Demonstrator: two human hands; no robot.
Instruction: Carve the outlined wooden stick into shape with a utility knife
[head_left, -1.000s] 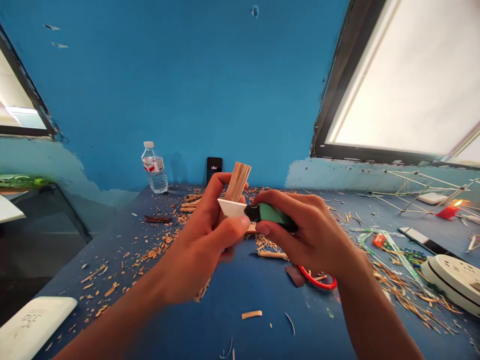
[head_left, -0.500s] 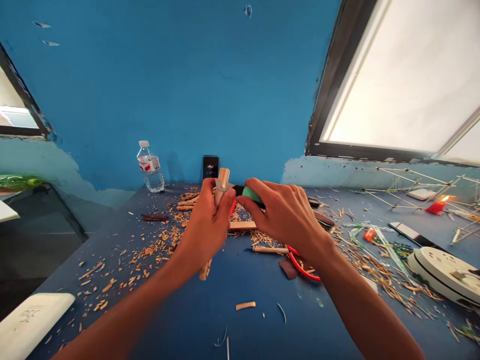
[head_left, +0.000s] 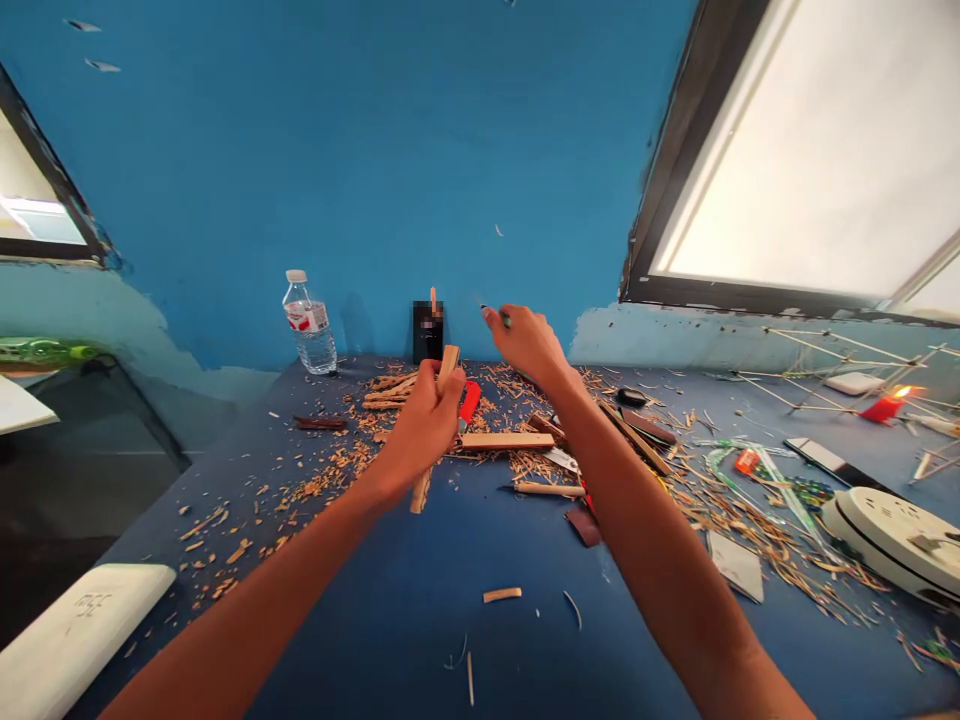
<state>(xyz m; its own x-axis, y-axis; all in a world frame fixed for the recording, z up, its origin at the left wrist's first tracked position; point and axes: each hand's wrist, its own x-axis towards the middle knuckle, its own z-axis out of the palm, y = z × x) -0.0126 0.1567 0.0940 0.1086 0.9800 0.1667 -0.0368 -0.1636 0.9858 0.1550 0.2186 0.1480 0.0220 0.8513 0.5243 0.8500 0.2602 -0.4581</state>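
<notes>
My left hand [head_left: 421, 425] is closed round a pale wooden stick [head_left: 433, 432] that pokes out above and below the fist, held over the blue table [head_left: 420, 620]. My right hand [head_left: 525, 338] is stretched further out and higher, fingers closed on a small green-handled knife [head_left: 501, 317] of which only a tip shows. A small wood chip [head_left: 433, 299] hangs in the air between the hands, in front of a black phone [head_left: 427, 332] leaning on the wall. Wood shavings [head_left: 330, 470] cover the table below.
A water bottle [head_left: 306, 325] stands by the wall at left. A wooden block [head_left: 506, 441], red pliers [head_left: 470, 402], sticks and scraps lie mid-table. At right are a lit red candle [head_left: 885, 406], a white round device [head_left: 896, 530] and a stick frame [head_left: 840, 370]. A white box [head_left: 71, 635] sits front left.
My right hand has swept the knife forward and up, away from the stick, and a chip has flown off. Both hands have moved further from me; the left keeps its grip.
</notes>
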